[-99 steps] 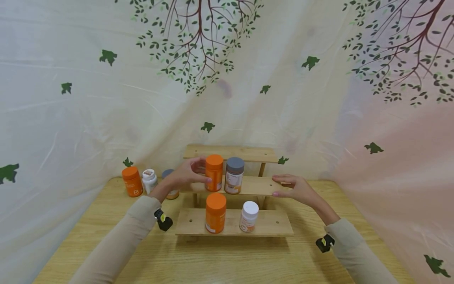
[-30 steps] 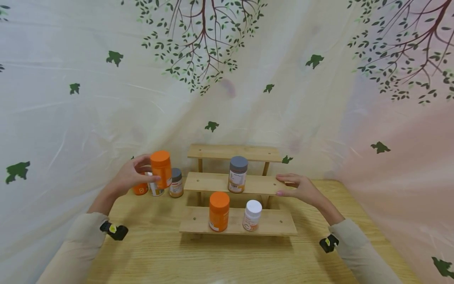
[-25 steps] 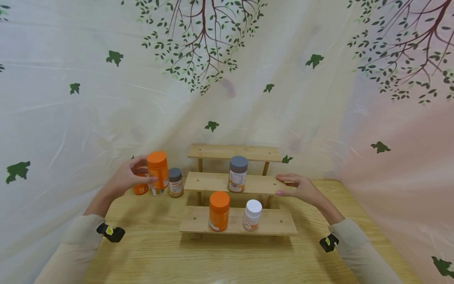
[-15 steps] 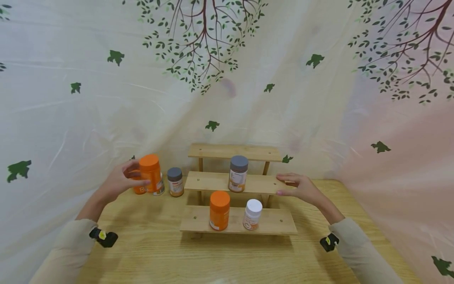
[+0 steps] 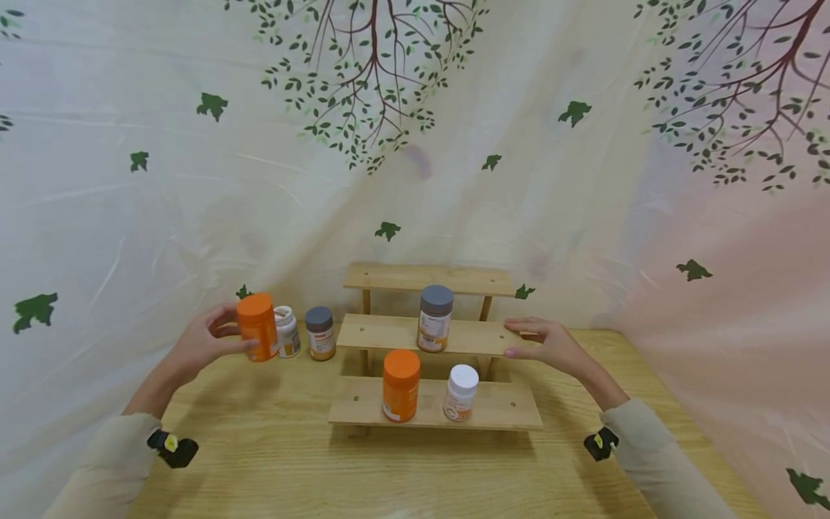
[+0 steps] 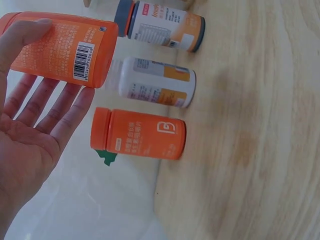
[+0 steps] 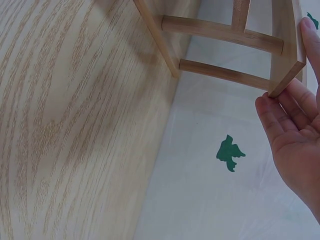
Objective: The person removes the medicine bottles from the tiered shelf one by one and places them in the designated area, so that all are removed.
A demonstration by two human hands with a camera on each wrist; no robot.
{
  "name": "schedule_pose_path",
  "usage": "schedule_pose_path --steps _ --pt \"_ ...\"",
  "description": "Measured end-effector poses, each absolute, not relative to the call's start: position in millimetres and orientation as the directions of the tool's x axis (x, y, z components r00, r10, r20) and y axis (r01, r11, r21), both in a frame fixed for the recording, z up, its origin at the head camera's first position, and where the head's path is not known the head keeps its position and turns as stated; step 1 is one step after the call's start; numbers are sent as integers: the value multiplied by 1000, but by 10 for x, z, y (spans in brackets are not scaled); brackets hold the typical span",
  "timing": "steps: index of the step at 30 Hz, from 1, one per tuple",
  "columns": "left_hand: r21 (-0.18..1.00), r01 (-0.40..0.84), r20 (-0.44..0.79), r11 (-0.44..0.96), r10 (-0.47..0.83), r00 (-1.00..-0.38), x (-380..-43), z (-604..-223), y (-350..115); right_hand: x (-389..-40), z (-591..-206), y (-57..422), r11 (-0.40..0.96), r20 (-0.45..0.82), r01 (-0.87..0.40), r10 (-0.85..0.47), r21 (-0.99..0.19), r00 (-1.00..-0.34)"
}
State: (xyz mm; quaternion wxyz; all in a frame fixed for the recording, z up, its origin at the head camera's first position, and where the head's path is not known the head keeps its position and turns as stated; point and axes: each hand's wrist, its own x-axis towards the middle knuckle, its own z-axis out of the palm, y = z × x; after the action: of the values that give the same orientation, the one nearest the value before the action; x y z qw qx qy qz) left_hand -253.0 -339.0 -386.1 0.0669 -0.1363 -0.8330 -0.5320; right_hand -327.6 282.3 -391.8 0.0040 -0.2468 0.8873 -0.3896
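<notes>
My left hand (image 5: 197, 340) grips an orange supplement bottle (image 5: 259, 331) between thumb and fingers, off the table at the left. In the left wrist view a second orange bottle (image 6: 145, 134) stands on the table beyond it; the held one hides it in the head view. Beside these stand a white bottle (image 5: 287, 334) and a grey-capped bottle (image 5: 320, 335). My right hand (image 5: 546, 349) pinches the right end of the middle board of a three-tier wooden stand (image 5: 382, 333), thumb at its front edge, fingers at the back.
On the stand's middle board sits a grey-capped bottle (image 5: 434, 321). Its lowest board bears an orange bottle (image 5: 400, 389) and a small white bottle (image 5: 461, 395). A cloth backdrop (image 5: 272, 194) with printed leaves hangs behind the wooden table (image 5: 363, 476).
My left hand has taken the orange bottle off the middle board and carried it left and down, past the grey-capped and white bottles. My right hand stays at the board's end.
</notes>
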Motion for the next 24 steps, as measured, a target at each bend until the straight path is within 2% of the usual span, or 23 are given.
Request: schedule_pose_path --steps 10,24 --pt "871 281 259 403 110 -960 -2466 -4011 -3530 -3295 -3925 2818 568 191 -439 -443 -696 -876" --pt "888 197 189 416 62 -980 -2437 -4222 -3667 -3292 -3926 2819 562 193 -436 -438 -703 -878"
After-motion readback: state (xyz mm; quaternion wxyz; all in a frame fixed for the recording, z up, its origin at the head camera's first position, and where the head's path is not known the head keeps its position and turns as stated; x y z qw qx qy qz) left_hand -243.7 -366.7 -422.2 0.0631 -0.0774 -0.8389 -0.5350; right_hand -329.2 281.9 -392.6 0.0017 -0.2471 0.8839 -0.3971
